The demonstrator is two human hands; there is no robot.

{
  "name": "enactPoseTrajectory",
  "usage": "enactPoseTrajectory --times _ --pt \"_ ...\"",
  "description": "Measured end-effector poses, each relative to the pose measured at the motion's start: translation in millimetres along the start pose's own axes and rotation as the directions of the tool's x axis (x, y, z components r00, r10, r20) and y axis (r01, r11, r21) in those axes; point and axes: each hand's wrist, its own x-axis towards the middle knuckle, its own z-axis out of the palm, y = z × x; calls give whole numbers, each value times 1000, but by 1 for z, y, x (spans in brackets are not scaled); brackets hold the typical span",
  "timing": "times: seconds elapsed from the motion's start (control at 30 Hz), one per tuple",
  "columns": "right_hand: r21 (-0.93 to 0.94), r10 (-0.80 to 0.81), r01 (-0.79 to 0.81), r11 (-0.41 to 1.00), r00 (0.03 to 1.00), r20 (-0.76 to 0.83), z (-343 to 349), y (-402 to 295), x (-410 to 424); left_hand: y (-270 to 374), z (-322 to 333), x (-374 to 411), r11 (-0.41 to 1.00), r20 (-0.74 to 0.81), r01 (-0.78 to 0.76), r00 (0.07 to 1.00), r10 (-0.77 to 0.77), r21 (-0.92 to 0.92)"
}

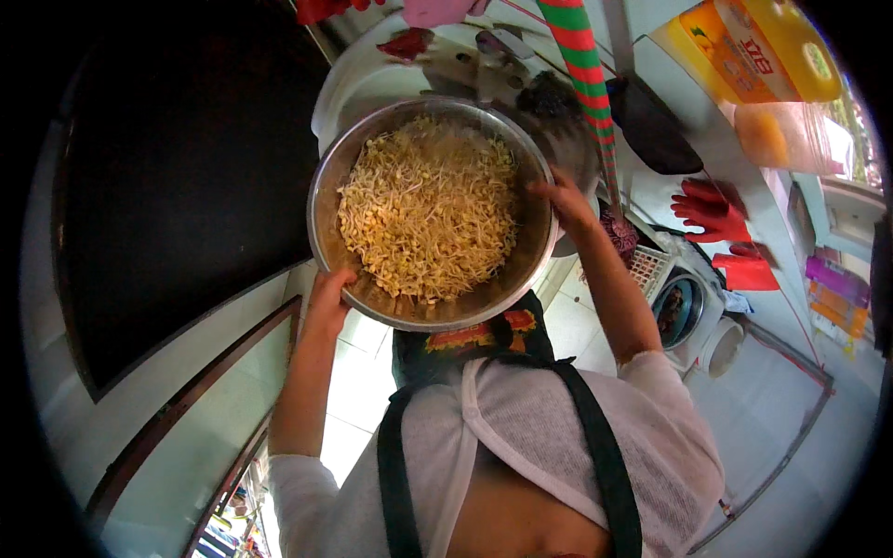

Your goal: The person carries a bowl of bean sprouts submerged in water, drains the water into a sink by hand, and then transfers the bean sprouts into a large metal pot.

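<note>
A wide stainless steel bowl [425, 317] is held up before me, with a large heap of bean sprouts [429, 216] in it. My left hand [329, 296] grips its rim at the lower left, thumb over the edge. At the right side my right hand [566, 202] clasps the rim, fingertips on the inner wall. The undersides of both grips are hidden by the bowl. Behind the bowl and partly covered by it stands a white basin [335, 91] with dark patches inside.
A red and green striped pole [586, 63] slants down just right of the basin. Red rubber gloves [711, 209] and a black dustpan-like scoop [656, 132] hang on the right wall. A yellow detergent jug [760, 52] is at upper right, a white crate [647, 270] below.
</note>
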Motion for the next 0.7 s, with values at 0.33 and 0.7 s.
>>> enactPoseTrajectory --times 0.33,0.7 --pt "193 -128 158 968 978 -162 34 54 -53 -35 22 -25 972 -27 -61 998 56 -227" --pt "-131 33 -29 991 999 29 -9 -1 12 26 -1 2 941 143 27 989 23 -336"
